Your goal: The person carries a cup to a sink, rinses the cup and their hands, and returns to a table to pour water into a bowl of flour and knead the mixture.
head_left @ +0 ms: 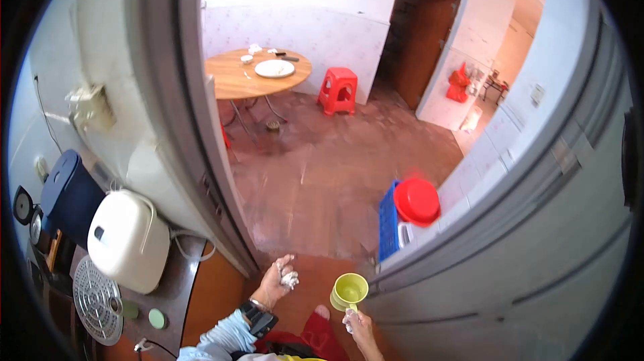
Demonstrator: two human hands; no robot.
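My right hand grips a yellow-green mug by its handle. The mug is tipped towards me, so its inside shows. White, doughy smears cover the fingers of this hand. To the left, my left hand is held out in front of me with its fingers apart and half curled. White, sticky dough clings to those fingers. A dark watch sits on the left wrist, below a light blue sleeve.
A doorway with a grey frame opens onto a tiled floor. At left, a cream appliance stands on a counter by a round steaming rack. Beyond are a round table, a red stool, a blue crate and a red basin.
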